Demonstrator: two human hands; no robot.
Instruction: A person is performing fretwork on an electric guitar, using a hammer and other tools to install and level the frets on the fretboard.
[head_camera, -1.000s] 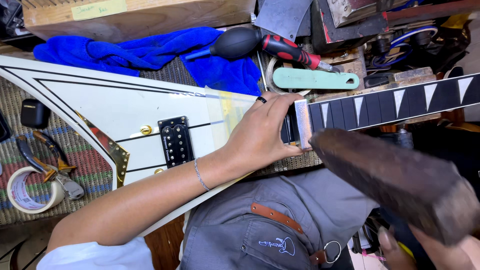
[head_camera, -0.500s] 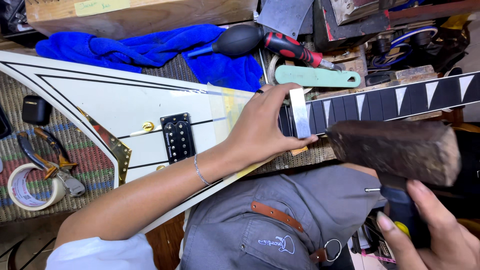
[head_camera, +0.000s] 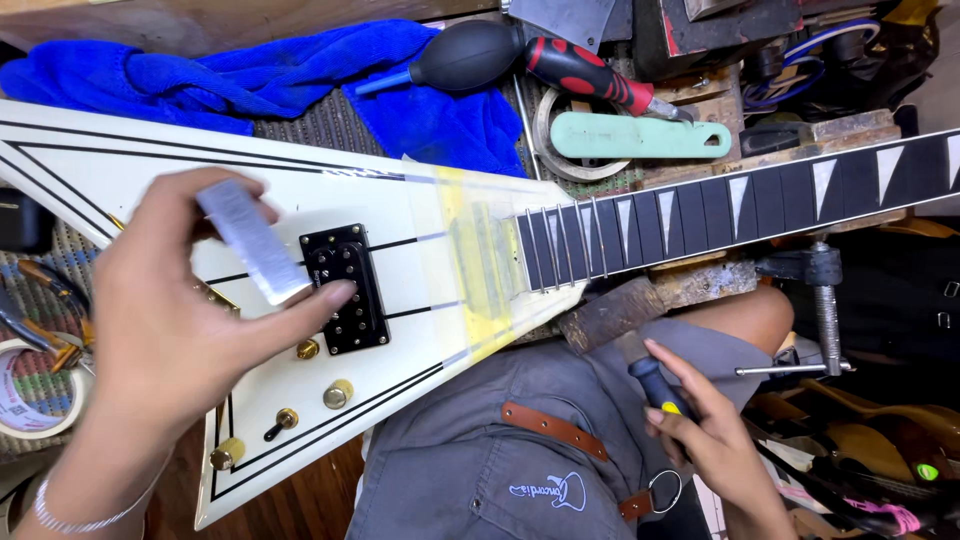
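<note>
A white V-shaped electric guitar (head_camera: 400, 200) lies across the bench, its dark fretboard (head_camera: 740, 205) running to the right. My left hand (head_camera: 175, 320) hovers over the guitar body beside the black pickup (head_camera: 345, 288) and holds a small flat metal block (head_camera: 250, 240) between thumb and fingers. My right hand (head_camera: 700, 430) is low at my lap, gripping the dark handle of a hammer (head_camera: 615, 315) whose worn head rests just below the neck joint. Yellowish tape (head_camera: 480, 255) covers the body near the last frets.
A blue cloth (head_camera: 200, 75), a black rubber air blower (head_camera: 465, 55), a red-handled screwdriver (head_camera: 590, 75) and a pale green tool (head_camera: 640, 138) lie behind the guitar. A tape roll (head_camera: 30, 395) sits at the left. A metal clamp (head_camera: 825, 300) hangs under the neck.
My left hand lifted the metal block off the fretboard and carried it left over the body. My right hand lowered the hammer from beside the neck down toward my lap.
</note>
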